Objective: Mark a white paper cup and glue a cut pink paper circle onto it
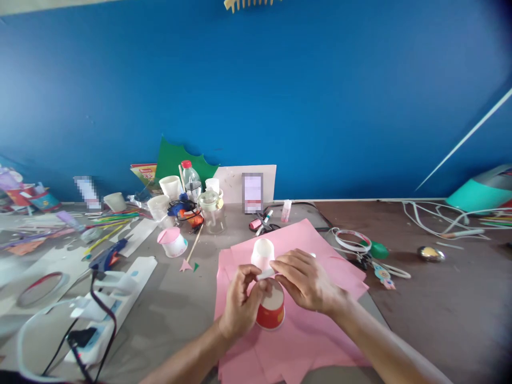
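Both of my hands meet over a red paper cup (271, 318), which stands upside down on pink paper sheets (316, 341). A small white piece (265, 274) is pinched between the fingertips of my left hand (242, 301) and my right hand (302, 278). What exactly this piece is cannot be made out. Just behind the fingers stands a white paper cup (263, 250), partly hidden by them. The fingers of both hands are closed, and the left fingertips cover part of the red cup's top.
Left are a power strip (134, 285), a blue glue gun (110, 257), a pink-topped cup (172, 242) and a glass jar (214, 216). Scissors (266, 226) lie behind the paper. Tape rolls (353, 241), a green object (378, 249) and cables (420, 218) are right.
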Action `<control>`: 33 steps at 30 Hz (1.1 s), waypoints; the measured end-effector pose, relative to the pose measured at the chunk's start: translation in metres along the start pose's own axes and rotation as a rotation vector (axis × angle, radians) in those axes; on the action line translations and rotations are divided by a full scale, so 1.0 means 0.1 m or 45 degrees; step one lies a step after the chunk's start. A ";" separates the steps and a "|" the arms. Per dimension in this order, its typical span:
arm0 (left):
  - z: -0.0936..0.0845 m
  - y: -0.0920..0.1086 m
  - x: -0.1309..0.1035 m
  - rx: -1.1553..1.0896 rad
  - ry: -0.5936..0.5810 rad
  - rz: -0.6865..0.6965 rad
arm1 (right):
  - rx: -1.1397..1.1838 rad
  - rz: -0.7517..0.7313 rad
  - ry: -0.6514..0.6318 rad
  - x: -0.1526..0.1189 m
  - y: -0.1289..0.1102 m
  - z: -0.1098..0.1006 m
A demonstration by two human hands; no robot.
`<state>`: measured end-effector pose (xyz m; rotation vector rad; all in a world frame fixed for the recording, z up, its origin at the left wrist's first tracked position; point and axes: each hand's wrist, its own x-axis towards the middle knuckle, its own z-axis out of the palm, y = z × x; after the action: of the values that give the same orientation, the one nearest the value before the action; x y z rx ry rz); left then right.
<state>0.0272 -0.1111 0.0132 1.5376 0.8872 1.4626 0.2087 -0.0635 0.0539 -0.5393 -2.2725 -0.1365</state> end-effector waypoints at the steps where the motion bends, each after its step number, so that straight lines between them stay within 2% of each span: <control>1: 0.00 0.00 0.00 0.003 0.005 -0.015 | -0.001 0.023 -0.021 0.01 0.00 -0.01; 5: -0.01 0.00 0.02 0.043 0.034 0.004 | 0.016 0.047 -0.087 -0.01 0.02 0.00; 9: -0.07 -0.01 0.07 0.133 0.155 0.221 | 0.033 0.028 -0.005 -0.03 0.04 0.03; 11: -0.12 0.02 0.12 0.230 0.112 0.294 | 0.025 0.028 0.015 -0.02 0.03 0.04; 15: -0.20 0.12 0.23 0.371 -0.066 0.347 | 0.014 0.003 0.033 0.04 -0.01 0.04; 17: -0.23 0.16 0.27 0.377 -0.048 0.373 | 0.011 0.022 0.031 0.06 -0.01 0.04; 22: -0.29 0.14 0.30 0.374 0.102 0.333 | -0.002 0.108 -0.065 0.07 0.00 0.07; 25: -0.32 0.09 0.31 0.365 0.124 0.252 | -0.068 0.140 -0.015 0.06 0.00 0.08; 27: -0.37 0.07 0.34 0.326 0.238 0.148 | -0.122 0.148 0.032 0.04 0.04 0.08; 30: -0.53 0.05 0.42 0.193 0.630 -0.018 | -0.190 0.236 0.141 -0.03 0.16 0.05; 31: -0.58 0.04 0.46 0.138 0.735 -0.013 | -0.190 0.296 0.195 -0.05 0.21 0.03; 33: -0.65 0.01 0.51 0.137 0.738 -0.018 | -0.111 0.416 0.288 -0.09 0.28 0.01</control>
<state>-0.0332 -0.0594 0.0352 1.1834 1.3215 1.9163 0.2252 -0.0410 0.0454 -0.8863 -1.9380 -0.1265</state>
